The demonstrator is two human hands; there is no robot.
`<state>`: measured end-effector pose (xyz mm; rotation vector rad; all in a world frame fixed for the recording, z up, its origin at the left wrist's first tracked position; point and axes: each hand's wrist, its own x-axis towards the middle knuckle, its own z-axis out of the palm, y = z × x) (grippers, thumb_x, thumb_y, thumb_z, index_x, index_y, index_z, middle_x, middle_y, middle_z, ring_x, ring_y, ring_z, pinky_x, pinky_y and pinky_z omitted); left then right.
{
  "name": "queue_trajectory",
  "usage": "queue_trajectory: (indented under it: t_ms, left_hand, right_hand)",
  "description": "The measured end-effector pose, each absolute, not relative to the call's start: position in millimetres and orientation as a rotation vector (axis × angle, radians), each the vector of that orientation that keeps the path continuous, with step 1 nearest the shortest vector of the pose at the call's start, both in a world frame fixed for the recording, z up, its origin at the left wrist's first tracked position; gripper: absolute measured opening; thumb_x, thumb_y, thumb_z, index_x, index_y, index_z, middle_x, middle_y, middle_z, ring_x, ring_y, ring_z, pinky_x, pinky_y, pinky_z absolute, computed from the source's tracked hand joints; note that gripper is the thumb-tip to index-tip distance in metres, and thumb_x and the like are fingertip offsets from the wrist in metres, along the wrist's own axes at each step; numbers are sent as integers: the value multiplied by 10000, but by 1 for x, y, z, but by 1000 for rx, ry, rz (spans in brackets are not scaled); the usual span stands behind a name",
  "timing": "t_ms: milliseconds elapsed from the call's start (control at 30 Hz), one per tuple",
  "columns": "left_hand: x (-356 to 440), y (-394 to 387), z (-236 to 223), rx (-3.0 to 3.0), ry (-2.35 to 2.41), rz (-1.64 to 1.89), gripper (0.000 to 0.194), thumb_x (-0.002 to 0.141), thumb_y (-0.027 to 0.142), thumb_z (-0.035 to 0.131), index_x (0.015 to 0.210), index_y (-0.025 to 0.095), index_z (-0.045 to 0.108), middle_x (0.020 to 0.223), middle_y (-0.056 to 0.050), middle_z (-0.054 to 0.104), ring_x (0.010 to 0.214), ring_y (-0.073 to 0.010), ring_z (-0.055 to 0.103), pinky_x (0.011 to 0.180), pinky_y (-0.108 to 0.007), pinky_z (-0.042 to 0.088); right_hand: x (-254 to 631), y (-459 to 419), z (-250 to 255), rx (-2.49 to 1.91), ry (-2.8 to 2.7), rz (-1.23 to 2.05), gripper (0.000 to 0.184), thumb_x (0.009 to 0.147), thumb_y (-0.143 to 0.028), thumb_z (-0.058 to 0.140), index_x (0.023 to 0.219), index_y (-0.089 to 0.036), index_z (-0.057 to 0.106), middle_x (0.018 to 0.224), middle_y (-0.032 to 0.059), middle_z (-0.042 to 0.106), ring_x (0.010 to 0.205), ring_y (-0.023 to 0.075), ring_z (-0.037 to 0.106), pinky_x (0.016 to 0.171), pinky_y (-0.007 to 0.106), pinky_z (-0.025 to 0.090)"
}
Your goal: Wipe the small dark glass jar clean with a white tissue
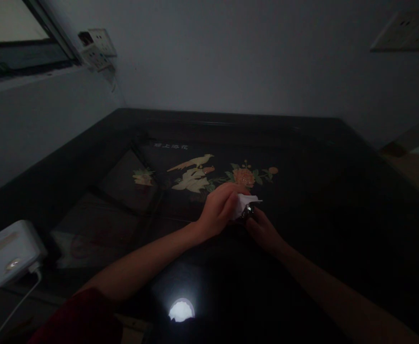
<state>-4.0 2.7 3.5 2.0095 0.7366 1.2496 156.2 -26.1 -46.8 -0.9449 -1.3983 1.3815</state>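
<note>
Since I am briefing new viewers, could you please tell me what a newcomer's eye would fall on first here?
The bright glare low on the dark tabletop, left of centre, would probably draw the eye first. Above it, near the middle, the left hand and right hand hold white paper or cloth and a shiny dark thing. Just beyond them is a bird-and-flower design.

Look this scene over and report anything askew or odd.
Near the window, the socket block sits tilted and out of line with the outlet beside it. The white box also has a brownish patch on top; I can't tell whether it's a stain, label or reflection. It's too dim to judge finer damage.
</note>
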Motion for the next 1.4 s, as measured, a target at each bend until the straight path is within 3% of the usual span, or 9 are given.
queue_trajectory:
  t_ms: [167,333,567,733,933,1167,1300,1400]
  left_hand:
    - [0,4,-7,1605,892,1229,472,943,515,300,890,164,611,840,-63,641,769,-193,588,704,-305,469]
    - [3,5,-5,1469,929,1200,457,919,534,346,832,157,589,707,-20,579,649,-168,523,593,-275,430]
    - [-3,1,9,1950,803,1163,505,975,475,235,945,147,617,928,-101,642,882,-218,591,804,-334,449]
    - [-4,3,13,2190,742,1136,492,982,429,215,947,159,624,936,-116,655,929,-231,586,867,-373,435]
    - [-3,4,5,1899,830,1173,492,964,487,266,904,150,620,895,-91,633,854,-212,586,773,-321,444]
    - [1,5,-1,1470,877,1120,410,910,499,362,789,158,554,654,4,501,580,-134,444,529,-243,355]
    - [0,3,3,1594,898,1109,422,945,462,304,830,154,568,704,-22,542,613,-146,485,548,-254,384]
    - [-2,1,10,1940,867,1131,424,967,392,258,887,152,597,849,-85,624,792,-198,571,711,-313,452]
  right_hand:
    - [155,-27,-53,-917,-1281,1471,676,682,-647,676,1182,-200,591,1096,102,674,1084,306,591,986,468,416]
    - [154,-27,-64,-863,-1250,1488,662,701,-640,665,1197,-209,587,1158,103,657,1145,296,564,1040,475,364]
    - [159,-28,-53,-959,-1420,1378,587,682,-659,661,1031,-188,634,953,80,699,947,284,629,870,402,489]
    - [160,-26,-54,-1041,-1458,1290,536,660,-679,656,863,-184,629,805,56,687,756,243,618,689,349,516]
    - [155,-25,-45,-942,-1494,1308,608,721,-673,607,1079,-182,625,936,75,702,898,278,633,830,393,504]
    - [156,-26,-44,-966,-1488,1332,663,710,-698,599,1117,-176,621,1009,103,703,1021,312,623,910,432,474]
    - [157,-26,-46,-948,-1464,1350,655,697,-694,614,1107,-182,620,991,98,706,1012,311,622,904,429,472]
    - [157,-27,-49,-957,-1454,1354,539,684,-633,662,1005,-201,641,926,74,710,922,295,633,826,400,504]
